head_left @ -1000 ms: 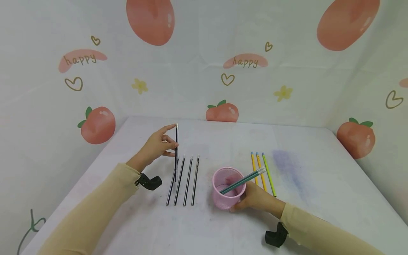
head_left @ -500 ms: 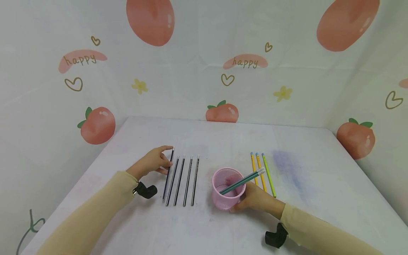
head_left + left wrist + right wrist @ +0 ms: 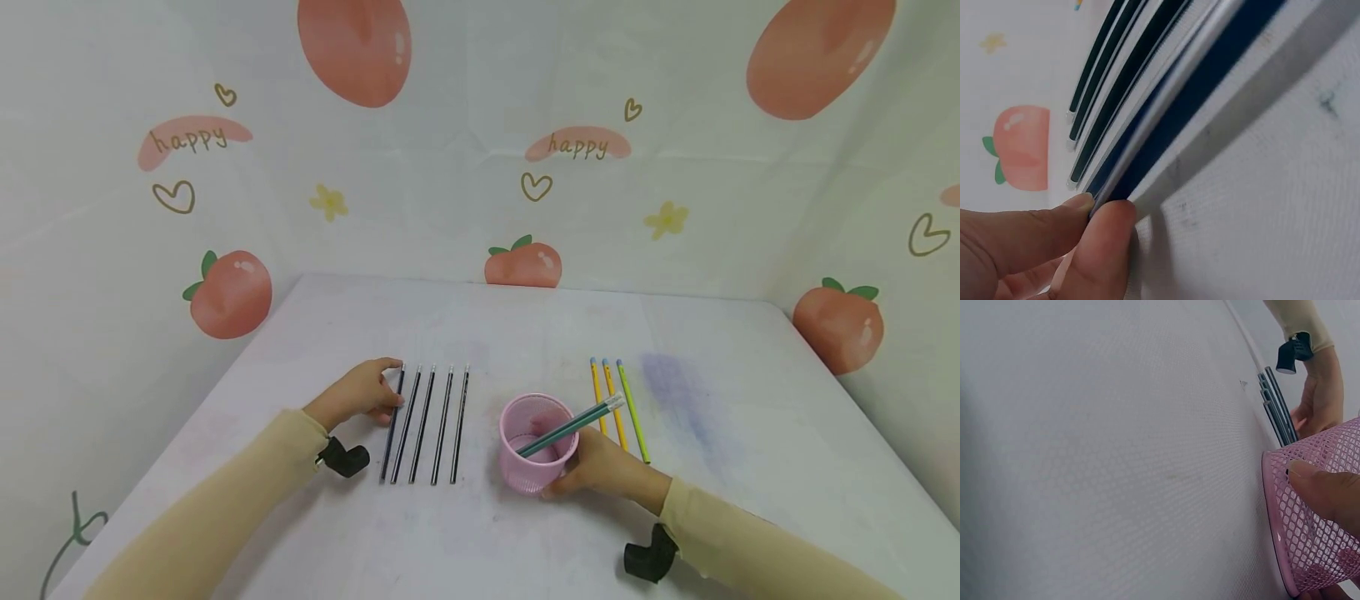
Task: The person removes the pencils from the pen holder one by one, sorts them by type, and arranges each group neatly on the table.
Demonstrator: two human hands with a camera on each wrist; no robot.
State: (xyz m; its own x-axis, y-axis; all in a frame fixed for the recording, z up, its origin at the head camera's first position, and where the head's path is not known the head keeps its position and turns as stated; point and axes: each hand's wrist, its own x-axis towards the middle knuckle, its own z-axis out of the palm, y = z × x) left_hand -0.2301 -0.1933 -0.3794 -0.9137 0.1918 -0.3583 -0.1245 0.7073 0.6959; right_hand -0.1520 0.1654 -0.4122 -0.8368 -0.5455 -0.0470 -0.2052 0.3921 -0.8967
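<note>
My left hand (image 3: 362, 392) pinches a dark pencil (image 3: 392, 429) near its far end, between thumb and finger in the left wrist view. That pencil lies low at the left of a row of several dark pencils (image 3: 423, 425), roughly parallel to them. A pink mesh pen cup (image 3: 517, 475) stands upright in the middle of the table, and my right hand (image 3: 611, 471) grips its right side. Two green pencils (image 3: 558, 435) lean inside it, their white ends past the rim. In the right wrist view my thumb (image 3: 1325, 490) presses on the mesh.
Two yellow pencils (image 3: 615, 408) and a lime-green pencil (image 3: 633, 412) lie on the white tabletop (image 3: 517, 550), behind and right of the cup. A backdrop with printed peaches (image 3: 523, 265) rises behind the table. Each wrist wears a black camera mount (image 3: 649, 552).
My left hand has lowered the dark pencil from an upright pose above the row down to the left side of the row. The right hand and the cup stay in place.
</note>
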